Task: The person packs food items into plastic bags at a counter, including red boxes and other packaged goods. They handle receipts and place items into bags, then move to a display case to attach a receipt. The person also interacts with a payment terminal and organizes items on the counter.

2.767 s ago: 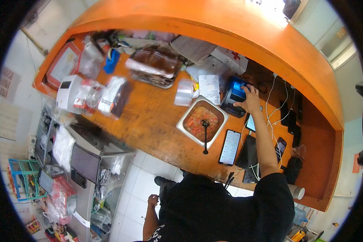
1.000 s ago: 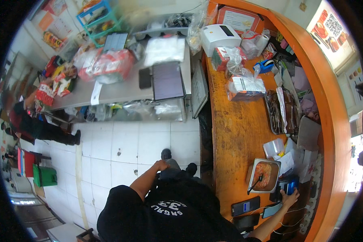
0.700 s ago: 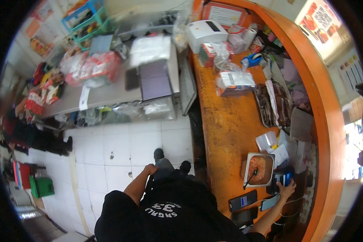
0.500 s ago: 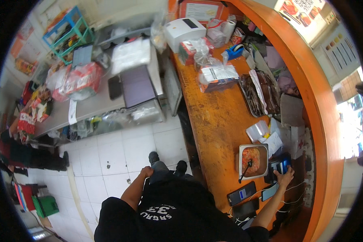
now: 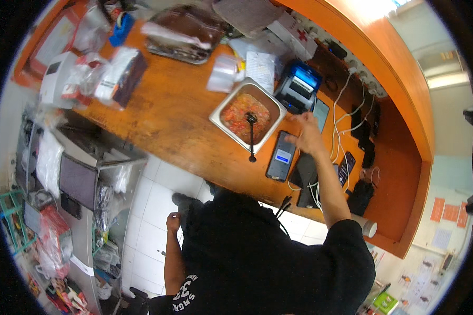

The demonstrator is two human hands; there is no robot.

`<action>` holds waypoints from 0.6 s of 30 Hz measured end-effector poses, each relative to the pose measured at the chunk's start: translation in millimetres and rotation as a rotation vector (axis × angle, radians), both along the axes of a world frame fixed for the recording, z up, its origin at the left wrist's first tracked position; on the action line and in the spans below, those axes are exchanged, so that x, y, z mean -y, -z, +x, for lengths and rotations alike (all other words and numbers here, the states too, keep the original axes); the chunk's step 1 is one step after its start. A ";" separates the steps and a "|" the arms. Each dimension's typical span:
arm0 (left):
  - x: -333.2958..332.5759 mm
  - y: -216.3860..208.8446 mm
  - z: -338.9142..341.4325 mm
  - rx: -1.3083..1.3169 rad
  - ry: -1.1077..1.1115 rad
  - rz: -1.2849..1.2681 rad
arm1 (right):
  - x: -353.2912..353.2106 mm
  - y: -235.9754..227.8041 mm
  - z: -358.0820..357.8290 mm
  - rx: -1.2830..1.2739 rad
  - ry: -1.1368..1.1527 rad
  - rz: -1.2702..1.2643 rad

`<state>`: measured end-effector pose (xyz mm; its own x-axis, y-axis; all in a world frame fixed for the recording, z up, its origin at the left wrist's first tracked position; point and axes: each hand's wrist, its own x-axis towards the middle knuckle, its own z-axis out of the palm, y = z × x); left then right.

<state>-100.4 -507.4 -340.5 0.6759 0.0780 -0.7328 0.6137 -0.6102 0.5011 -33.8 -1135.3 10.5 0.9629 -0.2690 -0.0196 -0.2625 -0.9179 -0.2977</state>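
My right hand (image 5: pixel 307 137) hovers over the wooden counter, fingers stretched and apart, with nothing in it. It is between a dark phone (image 5: pixel 280 161) with a lit screen and a light-screened phone (image 5: pixel 321 113). Just beyond the fingers stands a small black-and-blue printer (image 5: pixel 298 89). To the left, a square metal pan (image 5: pixel 269 100) contains chopped red-orange food (image 5: pixel 239 116); a black spoon (image 5: pixel 252 137) rests in it with its handle over the rim. My left hand (image 5: pixel 173 222) hangs low by my side, fingers curled, apparently holding nothing.
White cables (image 5: pixel 347 127) run across the counter (image 5: pixel 168 115) near another phone (image 5: pixel 347 167) and a black case (image 5: pixel 303 173). A tray of dark packets (image 5: pixel 186 34), boxes (image 5: pixel 122 79) and a white machine (image 5: pixel 58 81) are farther left. An orange partition (image 5: pixel 394 79) borders the right side.
I have turned to the right, so the counter now spreads across the view. My right hand has drawn back from the printer toward the phones. My left hand still hangs low.
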 end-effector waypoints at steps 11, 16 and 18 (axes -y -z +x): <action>1.5 -15.4 37.0 -0.146 -0.046 -0.049 | -29.4 24.1 -48.4 -0.038 0.223 0.077; 16.3 -20.1 48.9 -0.121 -0.048 -0.035 | 5.6 26.2 -30.0 0.174 0.251 0.112; 20.7 -21.3 50.7 -0.162 -0.041 -0.013 | 28.2 19.5 -10.8 0.263 0.205 0.081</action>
